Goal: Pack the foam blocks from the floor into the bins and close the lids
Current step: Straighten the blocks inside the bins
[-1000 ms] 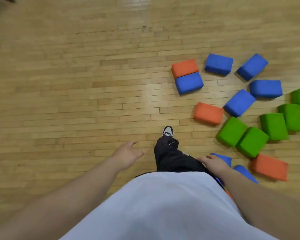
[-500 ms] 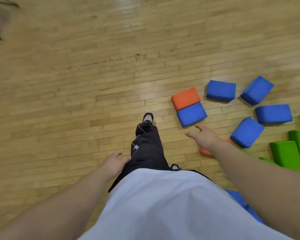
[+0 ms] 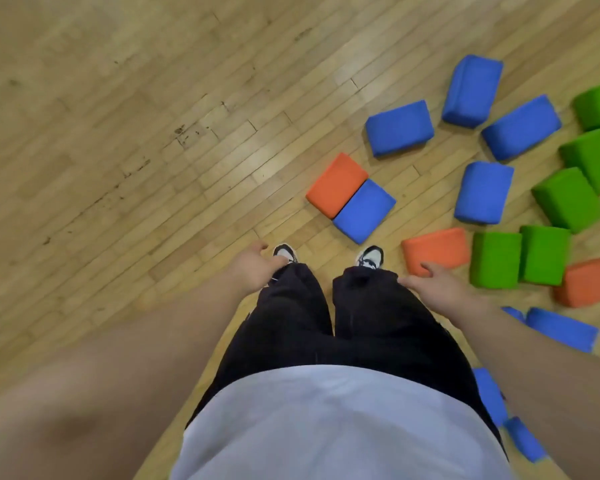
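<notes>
Foam blocks lie scattered on the wooden floor (image 3: 153, 133) to my right. An orange block (image 3: 336, 183) touches a blue block (image 3: 364, 210) just ahead of my feet. Another orange block (image 3: 437, 247) lies right of my right shoe, with two green blocks (image 3: 496, 259) beside it. Several more blue blocks (image 3: 399, 128) and green blocks (image 3: 568, 199) sit farther right. My left hand (image 3: 253, 268) hangs relaxed and empty by my left leg. My right hand (image 3: 440, 289) is spread, empty, in front of the near orange block. No bins are in view.
My two feet in black-and-white shoes (image 3: 369, 256) stand side by side near the blocks. More blue blocks (image 3: 561, 329) lie at my right side, partly hidden by my right arm. The floor to the left is bare wood.
I have stepped forward and turned, so the blocks are closer and both feet stand together. My right hand has dropped from pointing ahead to beside my right leg.
</notes>
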### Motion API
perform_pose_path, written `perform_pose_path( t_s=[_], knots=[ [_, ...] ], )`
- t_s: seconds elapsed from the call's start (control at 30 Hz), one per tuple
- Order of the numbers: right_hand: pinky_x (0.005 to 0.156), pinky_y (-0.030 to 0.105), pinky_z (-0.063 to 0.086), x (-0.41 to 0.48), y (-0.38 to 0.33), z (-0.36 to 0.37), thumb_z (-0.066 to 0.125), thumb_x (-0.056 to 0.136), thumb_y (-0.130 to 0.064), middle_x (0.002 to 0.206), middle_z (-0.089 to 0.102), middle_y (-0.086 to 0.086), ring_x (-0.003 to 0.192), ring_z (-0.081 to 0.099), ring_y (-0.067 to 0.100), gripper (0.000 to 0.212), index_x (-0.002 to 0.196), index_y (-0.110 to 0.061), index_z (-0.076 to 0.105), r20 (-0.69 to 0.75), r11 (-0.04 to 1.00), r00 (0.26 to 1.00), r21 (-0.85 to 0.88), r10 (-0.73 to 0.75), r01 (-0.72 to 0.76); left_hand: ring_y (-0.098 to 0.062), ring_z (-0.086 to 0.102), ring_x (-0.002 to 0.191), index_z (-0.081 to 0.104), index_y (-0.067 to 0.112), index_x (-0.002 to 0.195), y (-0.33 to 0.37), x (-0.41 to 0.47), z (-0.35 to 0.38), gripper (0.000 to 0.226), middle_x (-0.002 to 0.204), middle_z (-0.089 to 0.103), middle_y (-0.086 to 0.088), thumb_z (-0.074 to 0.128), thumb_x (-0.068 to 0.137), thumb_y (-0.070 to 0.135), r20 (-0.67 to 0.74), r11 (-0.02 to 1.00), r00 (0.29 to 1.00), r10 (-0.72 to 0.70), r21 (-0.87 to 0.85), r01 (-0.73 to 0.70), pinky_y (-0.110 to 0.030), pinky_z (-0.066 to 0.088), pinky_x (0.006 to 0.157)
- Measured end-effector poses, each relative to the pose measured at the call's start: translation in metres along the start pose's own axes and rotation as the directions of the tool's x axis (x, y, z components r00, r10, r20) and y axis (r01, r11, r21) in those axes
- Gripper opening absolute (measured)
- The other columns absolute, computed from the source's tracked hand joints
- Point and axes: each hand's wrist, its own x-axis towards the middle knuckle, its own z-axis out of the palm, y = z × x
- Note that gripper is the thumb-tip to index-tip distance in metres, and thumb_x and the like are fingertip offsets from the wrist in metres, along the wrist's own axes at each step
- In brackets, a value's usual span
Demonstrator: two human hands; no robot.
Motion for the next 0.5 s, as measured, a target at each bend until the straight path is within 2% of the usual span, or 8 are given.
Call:
perform_pose_path(
  t_s=[0.1,0.17,0.23,0.3,0.37,0.43,0.5],
  knots=[
    [0.116,0.041,0.035,0.048,-0.008,0.008,0.073,0.086,-0.048,0.16,0.038,0.006,0.143,0.04,0.028,0.088,0.158,-0.02,0.031,0.022,0.997,0.998,0.044,0.058,-0.059,-0.019,0.054,0.094,0.037,0.019,0.154,0.049,0.065,0.007,0.07,0.117,0.06,-0.006,0.063,0.095,0.044,0.041,0.996,0.997,0.067,0.049,-0.069,-0.033,0.041,0.08],
    [0.116,0.04,0.035,0.092,-0.017,0.018,0.072,0.086,-0.048,0.16,0.038,0.005,0.144,0.04,0.028,0.089,0.159,-0.022,0.03,0.03,0.996,0.997,0.045,0.073,-0.075,-0.022,0.054,0.108,0.034,0.019,0.156,0.071,0.118,0.019,0.074,0.125,0.056,-0.007,0.064,0.094,0.044,0.067,0.993,0.994,0.086,0.072,-0.091,-0.03,0.037,0.087],
    [0.115,0.037,0.035,0.139,-0.025,0.031,0.073,0.086,-0.047,0.16,0.039,0.005,0.143,0.041,0.027,0.088,0.159,-0.024,0.029,0.023,0.995,0.996,0.06,0.083,-0.085,-0.021,0.052,0.113,0.031,0.02,0.157,0.083,0.17,0.035,0.076,0.134,0.053,-0.005,0.065,0.094,0.044,0.088,0.99,0.991,0.097,0.092,-0.105,-0.028,0.035,0.087],
    [0.105,0.029,0.036,0.199,-0.029,0.047,0.073,0.088,-0.042,0.155,0.044,0.001,0.139,0.045,0.023,0.084,0.158,-0.024,0.03,0.015,0.994,0.998,0.085,0.065,-0.066,-0.021,0.051,0.116,0.029,0.02,0.158,0.088,0.231,0.054,0.079,0.139,0.049,-0.002,0.067,0.093,0.045,0.079,0.989,0.992,0.094,0.107,-0.102,-0.028,0.035,0.087],
    [0.092,0.024,0.035,0.259,-0.036,0.066,0.073,0.09,-0.036,0.142,0.051,-0.003,0.127,0.05,0.018,0.08,0.157,-0.027,0.031,0.006,0.992,0.998,0.117,0.057,-0.058,-0.024,0.05,0.126,0.028,0.021,0.159,0.086,0.295,0.074,0.082,0.148,0.048,-0.008,0.068,0.092,0.045,0.065,0.983,0.994,0.088,0.157,-0.097,-0.028,0.035,0.087],
    [0.097,0.027,0.036,0.326,-0.038,0.091,0.074,0.087,-0.039,0.154,0.044,-0.002,0.135,0.047,0.019,0.088,0.159,-0.032,0.024,0.003,0.987,0.999,0.152,0.049,-0.049,-0.027,0.05,0.131,0.028,0.022,0.158,0.079,0.363,0.095,0.086,0.149,0.048,-0.01,0.071,0.088,0.048,0.032,0.966,0.994,0.108,0.232,-0.112,-0.029,0.04,0.091],
    [0.101,0.025,0.031,0.388,-0.037,0.117,0.076,0.086,-0.039,0.164,0.03,-0.003,0.146,0.036,0.018,0.098,0.162,-0.034,0.014,-0.015,0.978,1.0,0.209,0.024,-0.021,-0.031,0.051,0.131,0.029,0.025,0.157,0.07,0.425,0.112,0.094,0.146,0.048,-0.011,0.074,0.081,0.055,-0.012,0.948,0.99,0.139,0.29,-0.13,-0.037,0.045,0.102]
  ],
)
